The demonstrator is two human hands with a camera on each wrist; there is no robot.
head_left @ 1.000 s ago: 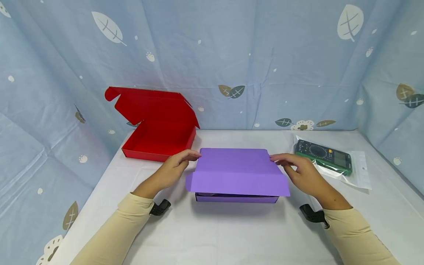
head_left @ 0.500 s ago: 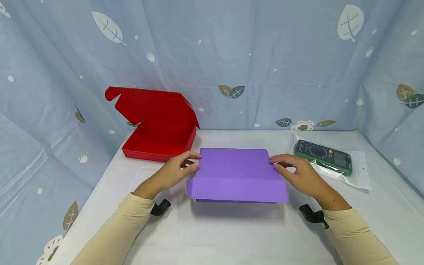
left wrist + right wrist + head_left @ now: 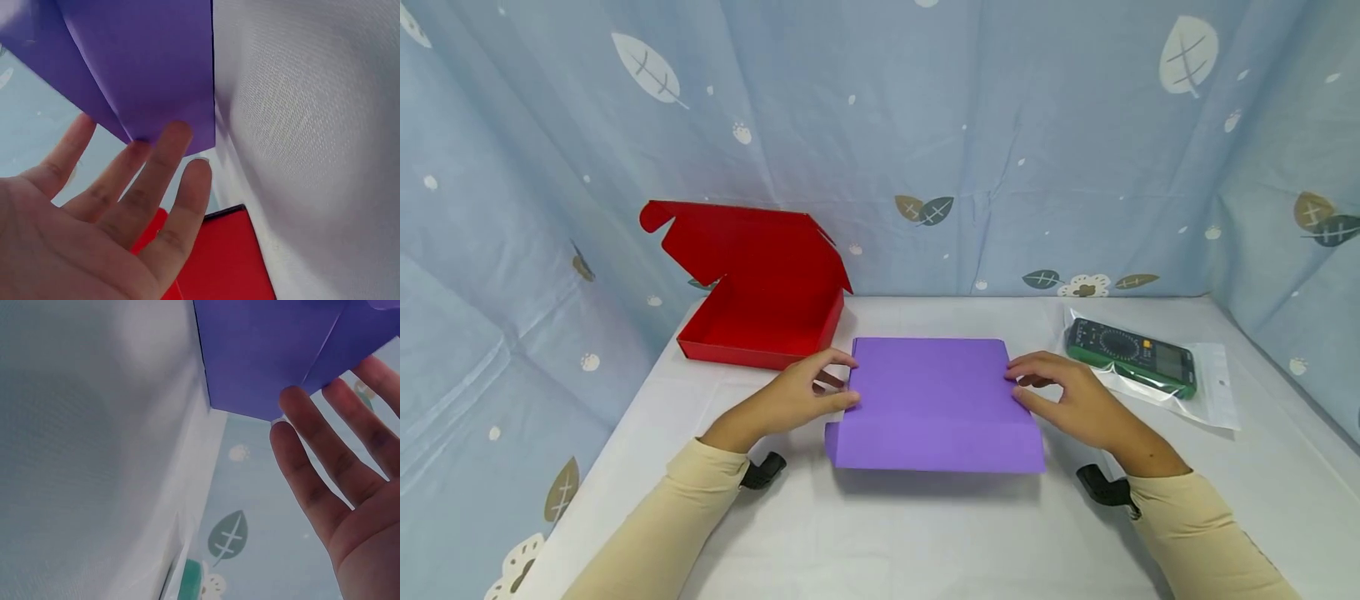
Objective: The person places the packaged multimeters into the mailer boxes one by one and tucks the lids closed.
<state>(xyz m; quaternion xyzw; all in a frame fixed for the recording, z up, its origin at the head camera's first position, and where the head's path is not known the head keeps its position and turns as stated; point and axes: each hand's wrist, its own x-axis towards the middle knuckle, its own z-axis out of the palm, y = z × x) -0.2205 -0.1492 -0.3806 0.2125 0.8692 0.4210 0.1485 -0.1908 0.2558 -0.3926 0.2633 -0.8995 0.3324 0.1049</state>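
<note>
A purple cardboard box (image 3: 932,392) sits mid-table, its lid lowered and the front flap hanging forward over the front side. The box's inside is hidden. At its left side, my left hand (image 3: 795,393) touches the lid's edge. The left wrist view shows the fingers (image 3: 178,140) nearly straight against the purple side wall. My right hand (image 3: 1063,396) touches the opposite edge, with extended fingers (image 3: 297,403) near the back corner in the right wrist view.
Behind my left hand stands a red cardboard box (image 3: 760,321) with its lid raised. A green and black multimeter (image 3: 1131,354) in a clear plastic bag (image 3: 1213,383) lies at the right. A patterned blue curtain (image 3: 880,125) closes off the back of the white table (image 3: 925,537).
The purple lid has come down and its front flap now covers the dark gap at the front. Both hands have shifted slightly toward the near side along the lid's edges.
</note>
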